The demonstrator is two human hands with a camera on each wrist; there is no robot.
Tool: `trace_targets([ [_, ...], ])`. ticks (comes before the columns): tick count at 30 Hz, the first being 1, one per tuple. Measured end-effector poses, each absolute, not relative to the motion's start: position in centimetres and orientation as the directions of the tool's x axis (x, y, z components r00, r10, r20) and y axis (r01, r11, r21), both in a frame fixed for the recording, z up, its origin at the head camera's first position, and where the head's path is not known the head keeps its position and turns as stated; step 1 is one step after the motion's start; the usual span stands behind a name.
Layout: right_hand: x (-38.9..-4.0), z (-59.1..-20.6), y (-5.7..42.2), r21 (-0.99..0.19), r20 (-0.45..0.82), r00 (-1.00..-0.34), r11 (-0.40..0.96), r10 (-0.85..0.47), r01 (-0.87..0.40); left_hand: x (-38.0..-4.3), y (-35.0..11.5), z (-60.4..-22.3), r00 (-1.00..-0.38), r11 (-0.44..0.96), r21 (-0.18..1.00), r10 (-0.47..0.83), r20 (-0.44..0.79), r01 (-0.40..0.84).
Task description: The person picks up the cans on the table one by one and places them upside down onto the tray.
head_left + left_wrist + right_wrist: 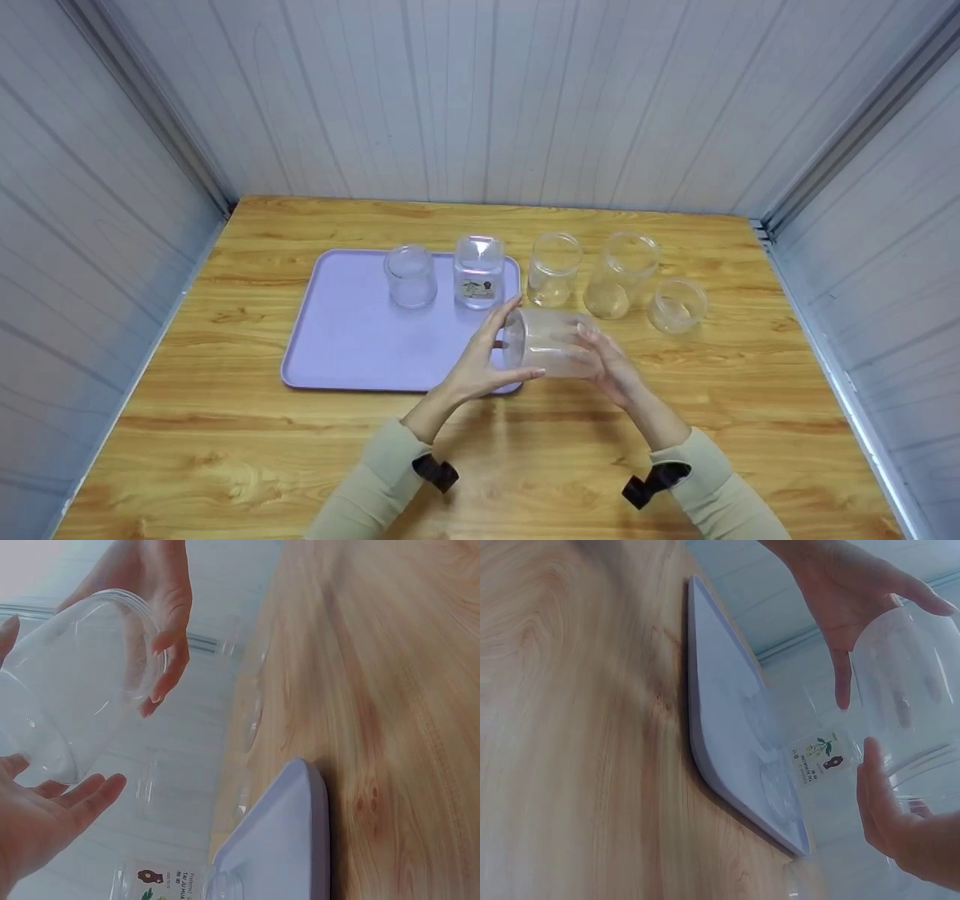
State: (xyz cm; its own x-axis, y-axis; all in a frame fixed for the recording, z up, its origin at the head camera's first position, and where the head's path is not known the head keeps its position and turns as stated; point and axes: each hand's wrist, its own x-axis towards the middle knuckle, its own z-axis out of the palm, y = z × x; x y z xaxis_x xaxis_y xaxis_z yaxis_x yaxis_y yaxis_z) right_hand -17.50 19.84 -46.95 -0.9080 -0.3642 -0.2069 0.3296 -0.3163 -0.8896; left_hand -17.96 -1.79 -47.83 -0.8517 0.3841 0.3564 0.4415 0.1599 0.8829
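Observation:
Between both hands a clear plastic jar lies sideways in the air, over the right front corner of the lilac tray. My left hand grips its base end, thumb and fingers spread to either side. At the threaded mouth, my right hand holds the jar with bent fingers, some seen through the clear wall. In the left wrist view, the ridged rim of the jar faces the right hand. From the right wrist, the left hand shows behind the jar's base.
On the tray stand a round clear jar and a squarish jar with a printed label. Right of the tray are a medium jar, a taller jar and a short jar on the wooden table. Pale panels enclose the table.

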Motion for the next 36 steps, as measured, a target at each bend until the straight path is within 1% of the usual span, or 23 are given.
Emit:
trace_targets([
  [4, -17.6, -46.9, 19.8, -0.900, -0.189, -0.901, -0.298, -0.390, 0.317, -17.6, -1.6, -47.4, -0.862, 0.143, 0.894, 0.366, 0.350, 0.424],
  [7, -17.9, -47.2, 19.8, -0.915, -0.173, -0.897, -0.272, -0.406, 0.300, -17.0, -1.6, -46.3, -0.865, 0.105, 0.900, 0.343, 0.367, 0.423],
  [11, -18.3, -48.3, 20.0, -0.931, -0.113, -0.882, -0.262, -0.458, 0.256, -16.2, -1.8, -45.1, -0.862, 0.066, 0.897, 0.317, 0.396, 0.436],
  [12, -18.7, -49.2, 20.3, -0.925, -0.080, -0.873, -0.291, -0.481, 0.245, -16.1, -1.9, -45.0, -0.862, 0.067, 0.896, 0.313, 0.399, 0.439],
  [15, -18.8, -49.5, 20.5, -0.934, -0.079, -0.873, -0.270, -0.482, 0.234, -16.3, -1.9, -45.6, -0.859, 0.075, 0.888, 0.300, 0.414, 0.454],
  [18, -18.8, -49.0, 20.3, -0.942, -0.110, -0.876, -0.232, -0.469, 0.243, -16.7, -2.0, -46.6, -0.859, 0.096, 0.881, 0.289, 0.421, 0.464],
  [19, -18.5, -48.0, 20.0, -0.950, -0.140, -0.884, -0.192, -0.447, 0.247, -16.8, -2.0, -47.0, -0.860, 0.108, 0.877, 0.286, 0.423, 0.468],
  [20, -18.4, -47.6, 19.9, -0.952, -0.147, -0.885, -0.179, -0.441, 0.247, -17.0, -2.1, -47.3, -0.862, 0.121, 0.876, 0.283, 0.421, 0.468],
  [24, -18.5, -46.3, 19.6, -0.967, -0.141, -0.901, -0.139, -0.411, 0.214, -16.8, -2.5, -47.6, -0.867, 0.150, 0.870, 0.265, 0.422, 0.469],
  [28, -18.9, -45.7, 19.6, -0.990, -0.104, -0.934, -0.055, -0.341, 0.130, -16.6, -3.1, -47.6, -0.892, 0.191, 0.883, 0.243, 0.381, 0.430],
  [31, -19.3, -45.6, 19.8, -0.998, -0.053, -0.957, -0.004, -0.284, 0.057, -16.4, -3.6, -47.4, -0.915, 0.248, 0.887, 0.220, 0.339, 0.389],
  [36, -20.0, -45.5, 19.9, -0.994, 0.035, -0.970, 0.096, -0.240, -0.059, -16.3, -4.6, -47.2, -0.936, 0.365, 0.863, 0.167, 0.309, 0.350],
])
